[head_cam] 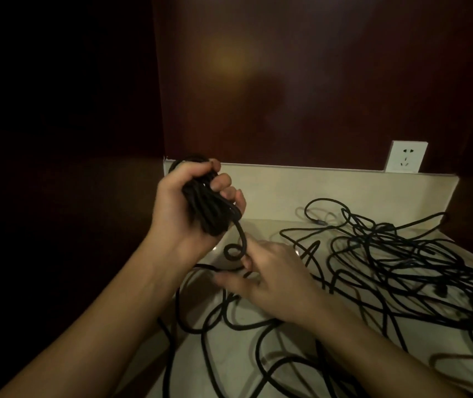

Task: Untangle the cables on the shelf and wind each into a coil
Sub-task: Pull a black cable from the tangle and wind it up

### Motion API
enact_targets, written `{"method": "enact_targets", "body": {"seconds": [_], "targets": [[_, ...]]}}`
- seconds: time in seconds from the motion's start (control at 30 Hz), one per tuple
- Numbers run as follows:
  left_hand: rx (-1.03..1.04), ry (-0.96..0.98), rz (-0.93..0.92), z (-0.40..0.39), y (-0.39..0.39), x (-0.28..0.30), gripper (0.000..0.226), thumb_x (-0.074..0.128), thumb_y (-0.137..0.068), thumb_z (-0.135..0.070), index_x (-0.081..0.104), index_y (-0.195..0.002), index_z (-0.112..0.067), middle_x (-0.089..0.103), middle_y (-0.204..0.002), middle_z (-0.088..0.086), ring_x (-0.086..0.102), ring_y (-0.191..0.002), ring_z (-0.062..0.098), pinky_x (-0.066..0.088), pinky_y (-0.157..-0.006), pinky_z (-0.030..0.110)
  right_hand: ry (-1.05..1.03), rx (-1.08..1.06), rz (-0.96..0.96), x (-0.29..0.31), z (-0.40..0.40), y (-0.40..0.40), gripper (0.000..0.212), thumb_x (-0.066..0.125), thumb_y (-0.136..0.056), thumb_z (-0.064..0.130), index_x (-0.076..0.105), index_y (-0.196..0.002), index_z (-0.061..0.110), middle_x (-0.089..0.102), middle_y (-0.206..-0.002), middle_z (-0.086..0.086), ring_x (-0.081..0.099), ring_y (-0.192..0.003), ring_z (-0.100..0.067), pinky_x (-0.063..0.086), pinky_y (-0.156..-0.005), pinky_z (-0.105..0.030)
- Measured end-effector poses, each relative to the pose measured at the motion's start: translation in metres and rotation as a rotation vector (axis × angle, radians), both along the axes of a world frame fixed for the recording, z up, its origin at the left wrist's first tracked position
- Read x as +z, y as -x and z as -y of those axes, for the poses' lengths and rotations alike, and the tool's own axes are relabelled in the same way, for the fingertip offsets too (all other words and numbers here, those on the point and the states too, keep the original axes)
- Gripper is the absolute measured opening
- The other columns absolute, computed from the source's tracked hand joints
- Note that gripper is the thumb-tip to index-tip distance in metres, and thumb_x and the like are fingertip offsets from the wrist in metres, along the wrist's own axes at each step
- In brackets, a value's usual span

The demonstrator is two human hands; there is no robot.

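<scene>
My left hand (182, 208) is raised above the pale shelf (272, 191) and grips a thick coil of black cable (208, 208), fingers curled round the bundle. From the coil a loose strand (239, 239) drops in a small curl to my right hand (269, 282), which pinches it between thumb and fingers just above the shelf. A big tangle of black cables (401, 262) sprawls over the right half of the shelf. More loose loops (229, 334) trail toward the front edge under my right forearm.
A white wall socket (406, 158) sits on the dark wooden back wall at the right. The shelf has a low pale back lip (315, 169). Left of the shelf is dark and I cannot make anything out there.
</scene>
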State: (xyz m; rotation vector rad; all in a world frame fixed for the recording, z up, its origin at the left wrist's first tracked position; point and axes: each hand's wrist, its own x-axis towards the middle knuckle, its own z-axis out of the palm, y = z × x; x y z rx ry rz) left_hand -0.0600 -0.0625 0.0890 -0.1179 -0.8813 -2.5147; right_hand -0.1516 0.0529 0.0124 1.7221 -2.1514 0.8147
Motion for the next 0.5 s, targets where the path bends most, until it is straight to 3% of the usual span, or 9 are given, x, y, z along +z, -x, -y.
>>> {"method": "enact_targets", "body": {"seconds": [0.07,0.17,0.23,0.37,0.5], "targets": [[0.018,-0.115,-0.050,-0.002,0.004,-0.001,0.007,0.050,-0.084,-0.014,0.052,-0.078,-0.012,0.038,-0.065,-0.002,0.042,-0.054,0.010,0.042,-0.068,0.022,0.056,-0.094,-0.094,-0.004,0.000,-0.003,0.066,0.028,-0.088,0.077,0.057,-0.100,0.020,0.061,-0.076,0.008,0.057,-0.067,-0.013,0.050,-0.062,-0.036],[0.130,-0.135,-0.124,-0.005,0.011,-0.005,0.015,0.042,-0.091,-0.012,0.048,-0.077,-0.013,0.035,-0.065,-0.001,0.040,-0.055,0.010,0.041,-0.066,0.021,0.219,-0.213,-0.263,-0.006,0.003,-0.009,0.042,0.033,-0.097,0.051,0.058,-0.098,0.017,0.061,-0.068,0.003,0.056,-0.053,-0.018,0.048,-0.046,-0.035],[0.208,-0.079,-0.165,-0.009,0.013,-0.003,0.015,0.040,-0.090,-0.010,0.045,-0.078,-0.015,0.033,-0.067,-0.001,0.036,-0.056,0.010,0.039,-0.062,0.020,0.294,-0.221,-0.211,-0.007,0.006,-0.012,0.031,0.036,-0.099,0.042,0.054,-0.093,0.018,0.056,-0.068,0.005,0.052,-0.050,-0.015,0.045,-0.043,-0.034],[0.333,-0.008,-0.227,-0.017,0.019,0.000,0.012,0.043,-0.082,-0.003,0.044,-0.081,-0.015,0.036,-0.066,-0.001,0.037,-0.057,0.011,0.040,-0.062,0.022,0.314,-0.119,0.164,-0.010,0.008,-0.021,0.038,0.032,-0.100,0.037,0.062,-0.090,0.015,0.056,-0.080,0.004,0.053,-0.069,-0.011,0.043,-0.062,-0.028],[0.480,0.068,-0.272,-0.013,0.026,-0.002,0.015,0.048,-0.075,-0.002,0.048,-0.085,-0.013,0.042,-0.069,0.001,0.043,-0.063,0.015,0.047,-0.067,0.027,0.267,0.022,0.658,0.000,0.004,-0.042,0.042,0.038,-0.103,0.038,0.065,-0.085,0.011,0.062,-0.074,-0.009,0.058,-0.069,-0.013,0.047,-0.066,-0.026]]}}
